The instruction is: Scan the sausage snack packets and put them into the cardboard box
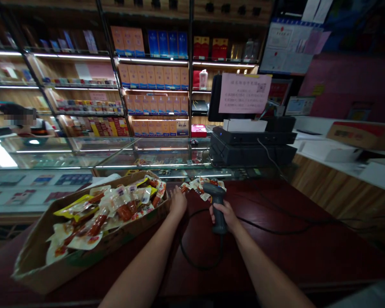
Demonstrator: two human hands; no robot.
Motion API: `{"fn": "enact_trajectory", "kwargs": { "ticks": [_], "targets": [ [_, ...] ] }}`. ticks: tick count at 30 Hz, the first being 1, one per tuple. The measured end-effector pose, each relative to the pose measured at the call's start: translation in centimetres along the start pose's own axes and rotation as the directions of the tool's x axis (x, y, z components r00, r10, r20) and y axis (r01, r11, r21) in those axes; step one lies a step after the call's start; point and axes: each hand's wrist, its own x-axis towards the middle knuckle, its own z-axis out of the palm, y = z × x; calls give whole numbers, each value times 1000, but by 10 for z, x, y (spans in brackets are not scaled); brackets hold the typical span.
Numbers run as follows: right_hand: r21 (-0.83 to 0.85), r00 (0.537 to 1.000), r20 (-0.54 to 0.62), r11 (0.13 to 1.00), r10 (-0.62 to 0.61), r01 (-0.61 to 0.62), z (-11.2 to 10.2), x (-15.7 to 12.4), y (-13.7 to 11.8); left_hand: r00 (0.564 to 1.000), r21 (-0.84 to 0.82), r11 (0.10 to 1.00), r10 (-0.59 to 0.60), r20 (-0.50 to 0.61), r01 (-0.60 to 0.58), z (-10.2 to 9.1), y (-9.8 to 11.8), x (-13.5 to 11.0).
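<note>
My right hand (227, 217) is wrapped around the handle of a dark grey barcode scanner (218, 209), held above the dark red counter with its head tilted up and to the left. Its black cord (200, 267) loops below on the counter. At the right edge of a cardboard box, my left hand (178, 202) closes its fingers at a small vacuum-packed sausage (185, 187); its fingertips are partly hidden. More sausage packets (197, 185) lie just behind the scanner head. Many sausage packets (123, 209) fill the open cardboard box (99, 252) on my left.
A monitor (215, 98) with a paper notice stands on black equipment (250, 147) at the back right. Glass display cases (141, 154) border the counter (276, 256). Cords cross its right side. Behind are shelves of boxed goods (154, 77). A person (40, 126) is at far left.
</note>
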Motion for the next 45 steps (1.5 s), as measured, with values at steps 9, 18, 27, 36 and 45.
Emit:
{"fn": "enact_trajectory", "kwargs": {
  "ticks": [9,18,27,36,45],
  "targets": [
    [-5,1000,11,1000,-5,5,3,3,-1,987,124,992,-32,159,12,-5,-2,-1],
    [11,1000,23,1000,-4,4,5,0,-4,982,-261,955,-103,159,143,0,-10,-4],
    [8,998,60,1000,0,0,5,-3,-5,935,-933,51,-29,354,355,-1,-2,-8],
    [-104,997,36,993,61,-57,1,-1,-5,971,-973,-39,-67,229,227,9,-4,-3],
    [-162,997,13,985,69,-66,-2,-1,-7,973,-976,-23,-76,219,218,11,-6,-2]
  ]
}}
